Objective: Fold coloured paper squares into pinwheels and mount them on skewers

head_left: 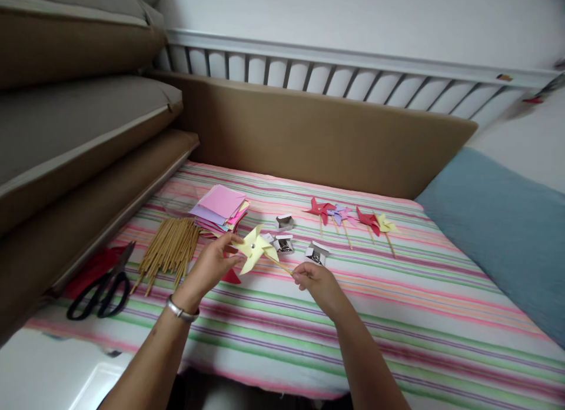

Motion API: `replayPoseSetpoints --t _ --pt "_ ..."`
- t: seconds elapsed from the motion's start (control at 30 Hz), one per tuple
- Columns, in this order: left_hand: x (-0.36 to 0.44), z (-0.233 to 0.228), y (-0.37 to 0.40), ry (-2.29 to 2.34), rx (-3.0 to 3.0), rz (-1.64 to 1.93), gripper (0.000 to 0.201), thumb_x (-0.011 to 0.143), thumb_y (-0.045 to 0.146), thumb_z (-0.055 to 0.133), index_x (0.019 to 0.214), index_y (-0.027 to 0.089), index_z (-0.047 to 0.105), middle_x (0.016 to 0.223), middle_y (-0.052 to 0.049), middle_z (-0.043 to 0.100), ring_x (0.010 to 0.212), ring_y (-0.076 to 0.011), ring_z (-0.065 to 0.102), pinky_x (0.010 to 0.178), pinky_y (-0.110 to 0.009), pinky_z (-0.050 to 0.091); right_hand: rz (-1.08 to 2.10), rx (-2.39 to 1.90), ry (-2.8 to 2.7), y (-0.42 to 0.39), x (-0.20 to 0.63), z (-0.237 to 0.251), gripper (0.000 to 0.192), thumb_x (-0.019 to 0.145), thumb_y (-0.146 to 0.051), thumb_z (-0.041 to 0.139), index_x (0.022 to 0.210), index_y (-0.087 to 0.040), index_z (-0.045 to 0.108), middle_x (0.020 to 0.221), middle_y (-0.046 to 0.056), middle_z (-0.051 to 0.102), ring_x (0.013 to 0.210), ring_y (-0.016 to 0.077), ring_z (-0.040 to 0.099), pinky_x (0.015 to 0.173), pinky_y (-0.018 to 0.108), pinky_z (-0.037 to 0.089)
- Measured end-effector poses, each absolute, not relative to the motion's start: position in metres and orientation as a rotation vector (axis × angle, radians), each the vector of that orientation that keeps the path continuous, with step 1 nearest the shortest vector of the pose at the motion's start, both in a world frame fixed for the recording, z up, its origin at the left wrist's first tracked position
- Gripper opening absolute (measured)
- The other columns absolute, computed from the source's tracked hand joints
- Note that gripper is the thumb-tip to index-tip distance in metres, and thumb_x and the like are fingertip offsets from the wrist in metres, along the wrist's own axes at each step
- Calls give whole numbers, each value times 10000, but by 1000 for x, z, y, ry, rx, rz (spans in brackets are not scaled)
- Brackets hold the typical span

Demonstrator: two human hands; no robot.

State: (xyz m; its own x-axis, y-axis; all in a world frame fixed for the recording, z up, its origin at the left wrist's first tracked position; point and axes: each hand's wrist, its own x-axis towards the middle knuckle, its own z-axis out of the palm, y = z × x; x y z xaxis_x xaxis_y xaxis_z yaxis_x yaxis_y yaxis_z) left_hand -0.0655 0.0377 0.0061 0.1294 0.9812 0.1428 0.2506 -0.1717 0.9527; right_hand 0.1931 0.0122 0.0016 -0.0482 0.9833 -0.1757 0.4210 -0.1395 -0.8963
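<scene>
Striped cloth (pixel 282 339), scissors (pixel 113 273), sticks (pixel 170 245), boxes (pixel 318 252) near yellow pinwheel (pixel 253 254)

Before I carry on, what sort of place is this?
Probably a home craft spot, perhaps in a bedroom: a striped cloth lies before a slatted white railing, with a yellow pinwheel held above the cloth.

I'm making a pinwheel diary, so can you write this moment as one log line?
left hand: at yellow pinwheel | right hand: grips its stick | scissors: lying untouched
</scene>
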Motion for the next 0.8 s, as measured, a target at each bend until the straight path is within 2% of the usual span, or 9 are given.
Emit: replayPoseSetpoints --t 0.17,0.27,0.43,0.67,0.8 --pt "-63 10 39 1245 1536 1101 118 610 192 697 693 156 621 712 -18 670 676 -162 623 644 -279 502 1242 -1588 -1491 11 190 2 107 648 -275 559 631 -178 602 574 -10 579 573 141 538 589 268 421" --pt "-62 15 40 1249 1517 1089 75 586 189 701 629 159 648 664 -18 675 640 -160 612 622 -272 491 1269 -1580 -1492 12 189 1 117 650 -288 571 635 -176 604 579 -11 575 571 138 533 591 267 421" --pt "-61 17 41 1268 1542 1086 57 609 220 696 603 166 682 656 -26 683 641 -168 609 626 -274 474 1297 -1564 -1499 12 188 -1 132 654 -300 573 650 -171 601 591 -9 571 579 138 527 601 272 418" --pt "-61 14 40 1217 1541 1097 65 627 217 705 663 163 698 696 -29 692 676 -169 616 662 -276 468 1281 -1567 -1515 10 187 0 128 666 -297 566 654 -173 596 595 -9 568 591 138 523 604 269 414" --pt "-58 19 41 1215 1526 1103 66 636 225 692 633 159 687 651 -20 681 640 -165 611 618 -263 470 1305 -1561 -1497 11 187 2 108 665 -275 573 647 -172 601 581 -15 564 577 130 523 594 259 417"
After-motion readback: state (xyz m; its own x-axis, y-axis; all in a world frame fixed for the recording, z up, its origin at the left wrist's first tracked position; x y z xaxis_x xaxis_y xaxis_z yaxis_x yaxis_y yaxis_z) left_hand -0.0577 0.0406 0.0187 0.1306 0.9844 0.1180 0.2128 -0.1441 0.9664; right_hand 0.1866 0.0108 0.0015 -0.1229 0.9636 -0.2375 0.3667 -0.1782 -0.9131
